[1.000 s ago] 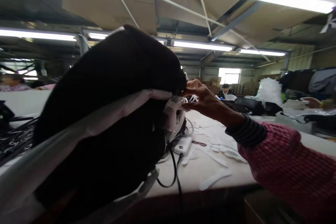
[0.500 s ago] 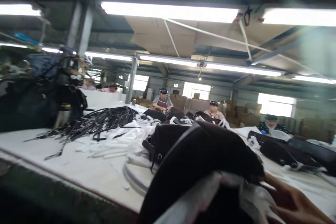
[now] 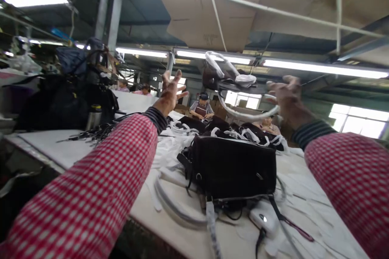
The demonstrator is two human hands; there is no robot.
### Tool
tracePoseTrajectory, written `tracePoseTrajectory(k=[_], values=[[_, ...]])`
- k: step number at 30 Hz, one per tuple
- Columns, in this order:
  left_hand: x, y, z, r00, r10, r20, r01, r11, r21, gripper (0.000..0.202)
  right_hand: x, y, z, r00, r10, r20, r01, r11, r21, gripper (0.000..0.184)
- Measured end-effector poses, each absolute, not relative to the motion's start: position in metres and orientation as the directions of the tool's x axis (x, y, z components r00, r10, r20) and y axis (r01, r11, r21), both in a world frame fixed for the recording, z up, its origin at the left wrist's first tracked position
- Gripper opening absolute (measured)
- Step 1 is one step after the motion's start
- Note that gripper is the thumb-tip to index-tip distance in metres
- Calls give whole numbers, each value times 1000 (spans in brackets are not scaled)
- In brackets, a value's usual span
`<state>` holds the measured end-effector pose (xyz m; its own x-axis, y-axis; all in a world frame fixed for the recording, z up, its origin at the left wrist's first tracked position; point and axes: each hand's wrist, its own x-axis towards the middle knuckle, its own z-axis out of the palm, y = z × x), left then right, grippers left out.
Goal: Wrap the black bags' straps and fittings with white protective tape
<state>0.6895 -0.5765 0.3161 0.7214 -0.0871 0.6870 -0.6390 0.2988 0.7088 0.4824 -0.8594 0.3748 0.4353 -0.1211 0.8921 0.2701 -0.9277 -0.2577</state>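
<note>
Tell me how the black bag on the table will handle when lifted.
The black bag will probably feel fairly stiff, since it holds a squared, boxy shape by itself. Its flat base suggests it would sit steadily rather than roll. The white-wrapped strap hangs loose, so it will likely swing and may snag.

No words, numbers or brands could be read (the little badge (image 3: 259,176) on the bag (image 3: 225,166) and the marks on the ceiling cardboard (image 3: 209,44) were too small and blurred).
</note>
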Motion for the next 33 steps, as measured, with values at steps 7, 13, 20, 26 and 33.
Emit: tracePoseTrajectory(k=[7, 13, 20, 26, 33], values=[[731, -505, 125, 773, -428, 468, -621, -359, 697, 41, 476, -738, 172, 628, 371, 684, 480, -877, 35, 12], [698, -510, 31, 641, -698, 318, -748, -475, 464, 42, 546, -682, 121, 760, 500, 416, 588, -802, -110, 12], [673, -515, 17, 531, -762, 370, -847, -469, 251, 42, 688, -671, 116, 922, 60, 383, 208, -910, -358, 20], [678, -517, 11, 512, -761, 399, -854, -501, 141, 38, 750, -633, 86, 940, 116, 320, 226, -916, -332, 30], [681, -515, 7, 468, -798, 380, -877, -473, 87, 32, 783, -623, 64, 943, 304, 136, 328, -919, -218, 20]])
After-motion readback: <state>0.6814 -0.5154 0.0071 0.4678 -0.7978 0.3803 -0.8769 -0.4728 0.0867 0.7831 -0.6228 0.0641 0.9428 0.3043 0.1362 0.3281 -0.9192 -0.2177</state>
